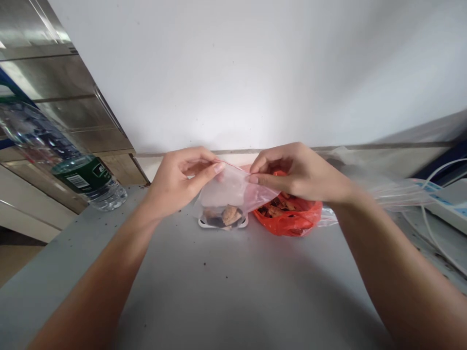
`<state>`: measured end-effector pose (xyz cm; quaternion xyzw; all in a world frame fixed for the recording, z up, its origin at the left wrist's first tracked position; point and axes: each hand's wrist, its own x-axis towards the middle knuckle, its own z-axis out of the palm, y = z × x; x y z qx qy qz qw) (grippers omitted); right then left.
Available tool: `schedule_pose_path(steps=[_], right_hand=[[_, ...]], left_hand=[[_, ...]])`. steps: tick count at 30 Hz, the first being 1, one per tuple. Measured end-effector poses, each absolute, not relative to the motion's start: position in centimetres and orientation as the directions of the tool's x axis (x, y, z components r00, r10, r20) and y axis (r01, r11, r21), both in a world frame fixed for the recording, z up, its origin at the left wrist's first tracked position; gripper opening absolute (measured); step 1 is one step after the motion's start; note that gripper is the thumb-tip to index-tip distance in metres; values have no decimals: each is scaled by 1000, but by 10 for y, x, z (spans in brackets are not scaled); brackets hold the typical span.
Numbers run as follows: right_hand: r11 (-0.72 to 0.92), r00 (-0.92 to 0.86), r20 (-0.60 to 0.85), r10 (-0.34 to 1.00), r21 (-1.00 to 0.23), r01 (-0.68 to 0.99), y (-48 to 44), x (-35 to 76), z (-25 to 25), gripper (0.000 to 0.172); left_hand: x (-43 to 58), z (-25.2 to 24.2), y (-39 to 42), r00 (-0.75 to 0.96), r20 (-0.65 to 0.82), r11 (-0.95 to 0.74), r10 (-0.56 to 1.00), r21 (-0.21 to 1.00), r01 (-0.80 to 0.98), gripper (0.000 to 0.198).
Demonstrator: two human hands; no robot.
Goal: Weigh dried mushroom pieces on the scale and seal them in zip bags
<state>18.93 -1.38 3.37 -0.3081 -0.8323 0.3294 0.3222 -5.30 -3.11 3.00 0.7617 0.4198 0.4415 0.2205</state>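
A clear zip-lock bag [222, 189] with a red line along its top edge hangs between my two hands. My left hand [186, 177] pinches the left end of that edge between thumb and fingers. The right end is pinched by my right hand [292, 172]. Brown dried pieces [230, 215] lie at the bottom of the bag. Under and behind it sits a small flat device with a white rim [202, 224], mostly covered; it looks like a scale. Just right of the bag, a red plastic bag [292, 224] stands open, filled with similar brown dried pieces, partly behind my right hand.
A large water bottle with a green label [85, 180] stands at the left. Clear plastic bags [386, 187] lie at the right, near a white power strip [452, 199] and white cables. A white wall [255, 73] rises behind the grey table [219, 301].
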Motion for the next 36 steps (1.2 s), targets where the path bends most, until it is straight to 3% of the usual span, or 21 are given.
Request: schedule_pose_path(steps=[8, 14, 21, 29, 36], right_hand=[[666, -625, 350, 697, -640, 384, -7, 188, 26, 13], [616, -628, 309, 714, -705, 353, -6, 187, 23, 17], [691, -644, 387, 660, -649, 318, -4, 186, 20, 18], [663, -616, 407, 674, -701, 263, -12, 177, 22, 23], [745, -620, 495, 610, -625, 234, -8, 180, 20, 24]], left_hand=[[-51, 29, -30, 275, 474, -547, 837, 725, 419, 11], [-52, 30, -30, 248, 501, -559, 829, 718, 414, 12], [-51, 28, -29, 331, 475, -578, 815, 709, 405, 11], [-49, 28, -34, 322, 518, -607, 792, 618, 500, 18], [-53, 24, -28, 274, 553, -617, 787, 683, 392, 9]])
